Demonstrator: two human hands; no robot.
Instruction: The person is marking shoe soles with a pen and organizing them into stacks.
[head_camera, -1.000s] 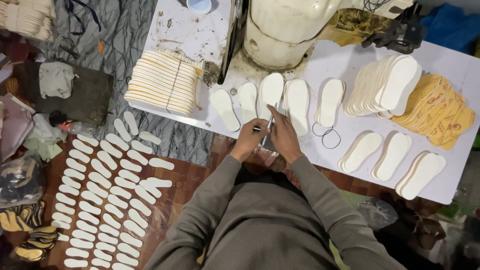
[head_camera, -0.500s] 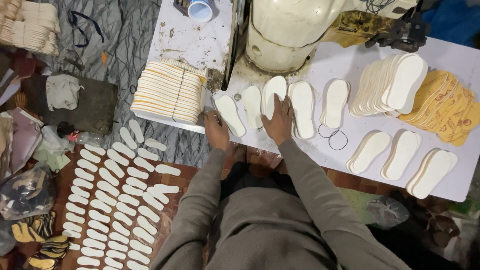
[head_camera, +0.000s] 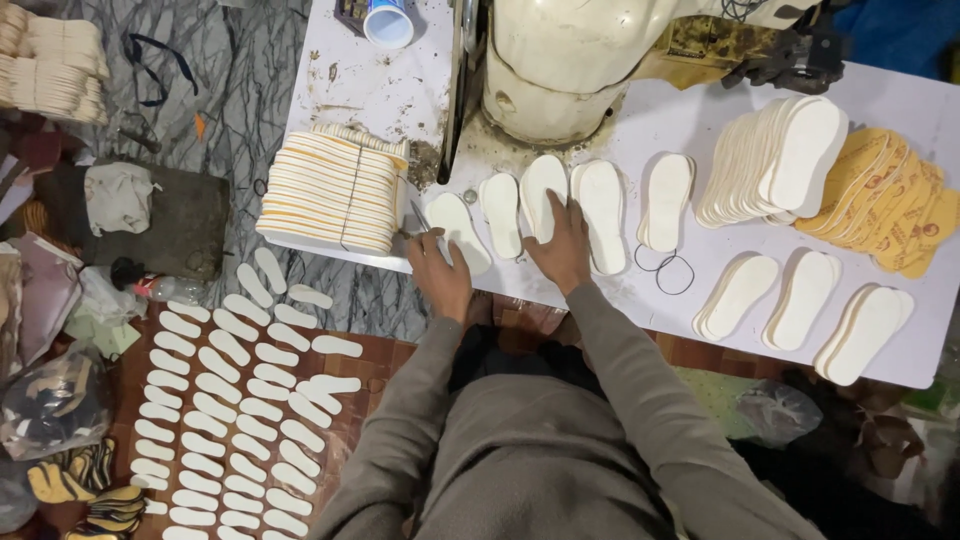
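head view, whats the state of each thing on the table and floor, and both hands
left hand: at the table edge, gripping a small metal tool
right hand: flat on a white insole
row of white insoles: lying flat, side by side
striped insole stack: bundled, on edge
cup: lying on its side
floor insoles: spread in rows

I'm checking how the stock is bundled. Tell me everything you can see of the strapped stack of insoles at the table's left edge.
The stack of insoles is a thick bundle of thin, flat, cream-white pieces with yellow-orange edges, so its side looks striped. A dark thin cord runs across its middle. It lies on the left end of the white table, slightly tilted, its near edge at the table's rim. The material looks like foam or board. The left hand is just to its right, holding a small metal tool; whether anything touches the stack cannot be told.
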